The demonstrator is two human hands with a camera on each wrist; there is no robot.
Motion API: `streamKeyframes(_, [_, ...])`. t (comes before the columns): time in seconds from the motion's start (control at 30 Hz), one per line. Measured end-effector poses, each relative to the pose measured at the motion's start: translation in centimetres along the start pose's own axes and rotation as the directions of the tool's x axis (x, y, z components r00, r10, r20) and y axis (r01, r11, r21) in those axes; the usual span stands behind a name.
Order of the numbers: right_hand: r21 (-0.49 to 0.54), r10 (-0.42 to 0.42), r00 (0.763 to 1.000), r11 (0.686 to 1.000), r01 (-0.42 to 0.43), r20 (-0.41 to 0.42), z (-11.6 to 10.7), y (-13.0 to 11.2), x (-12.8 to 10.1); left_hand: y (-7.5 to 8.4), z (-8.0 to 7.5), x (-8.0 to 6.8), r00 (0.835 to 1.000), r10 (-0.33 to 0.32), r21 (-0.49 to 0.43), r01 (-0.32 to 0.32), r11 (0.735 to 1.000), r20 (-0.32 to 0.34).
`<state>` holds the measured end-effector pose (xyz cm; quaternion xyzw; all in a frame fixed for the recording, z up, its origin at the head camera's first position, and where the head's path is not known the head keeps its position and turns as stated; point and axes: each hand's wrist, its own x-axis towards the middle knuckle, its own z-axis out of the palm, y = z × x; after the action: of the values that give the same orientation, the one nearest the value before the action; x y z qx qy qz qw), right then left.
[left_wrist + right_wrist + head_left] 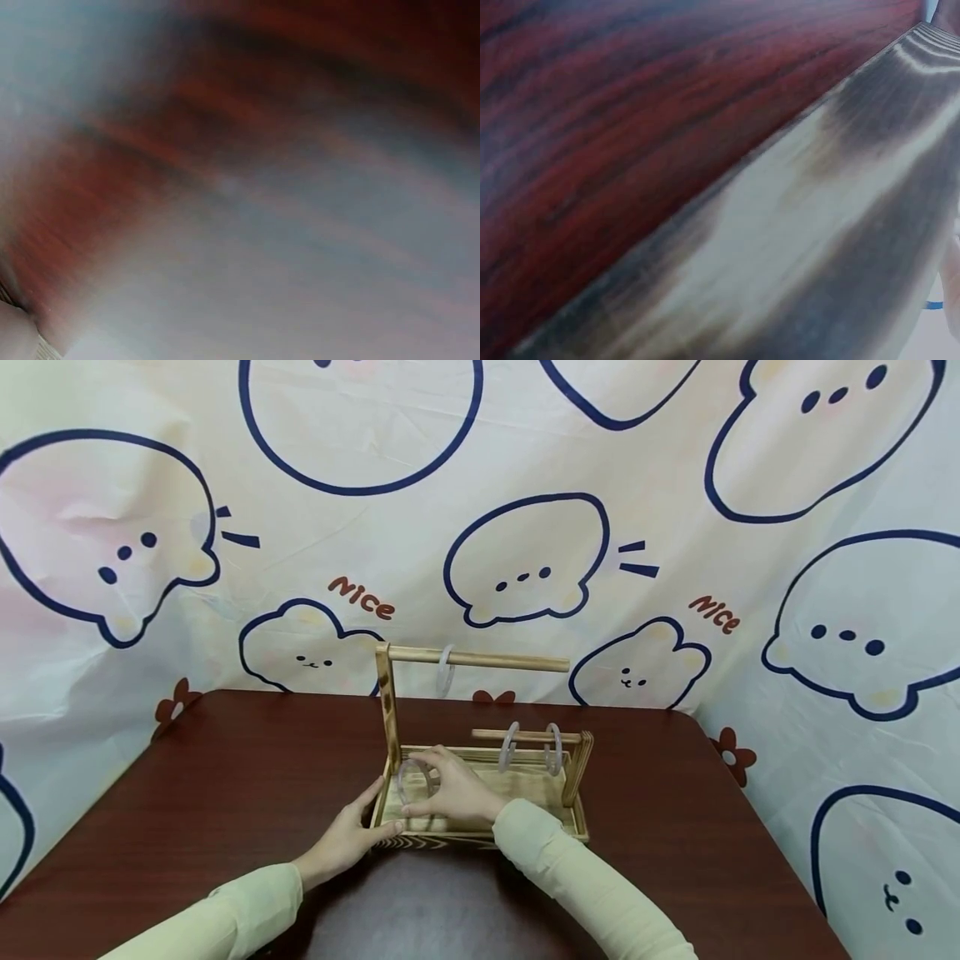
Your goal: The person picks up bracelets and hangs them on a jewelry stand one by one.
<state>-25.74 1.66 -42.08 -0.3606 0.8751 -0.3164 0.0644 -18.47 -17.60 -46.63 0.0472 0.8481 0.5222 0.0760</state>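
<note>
A wooden bangle stand (480, 837), a shallow tray with two bars rising from it, sits on the table. My left hand (341, 845) holds its front left corner, thumb at the front rim and fingers along the left side. Inside the tray's left end, my right hand (463, 789) pinches a pale translucent bangle (402, 783) between thumb and fingers; the bangle stands upright. One similar bangle (446, 673) hangs on the tall bar (510, 661). Two more, a left one (507, 747) and a right one (553, 750), hang on the low bar (531, 737).
The dark red-brown table (255, 777) extends around the stand. Behind and beside it hangs a pale cloth (405, 543) printed with cartoon outlines. The tall bar rises at the tray's left and its right end is free; the low bar's post (577, 768) stands on the right.
</note>
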Motion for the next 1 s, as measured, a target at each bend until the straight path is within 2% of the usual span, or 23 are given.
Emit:
streamKeyframes(0.23, [0.029, -0.004, 1.000, 1.000, 0.004, 0.003, -0.2, -0.4, -0.2, -0.2, 0.0, -0.1, 1.000, 0.009, 0.005, -0.009, 1.000, -0.006])
streamKeyframes(0.37, [0.018, 0.026, 1.000, 1.000, -0.026, -0.005, -0.3, -0.7, -0.4, -0.1, 0.0, -0.1, 1.000, 0.008, 0.005, -0.008, 1.000, -0.007])
streamKeyframes(0.6, [0.076, 0.090, 0.996, 0.993, -0.091, 0.016, -0.7, -1.5, -0.9, -0.1, 0.1, 0.0, 1.000, 0.006, 0.007, -0.006, 1.000, -0.007])
streamKeyframes(0.83, [0.096, 0.065, 0.998, 0.993, -0.064, -0.005, -1.3, -2.0, -1.4, -0.1, 0.1, -0.1, 1.000, 0.010, 0.008, -0.010, 1.000, 0.005])
streamKeyframes(1.0, [0.085, 0.063, 0.998, 0.994, -0.062, -0.004, -1.8, -2.4, -1.9, 0.0, 0.0, 0.0, 1.000, 0.025, 0.014, -0.025, 1.000, -0.012])
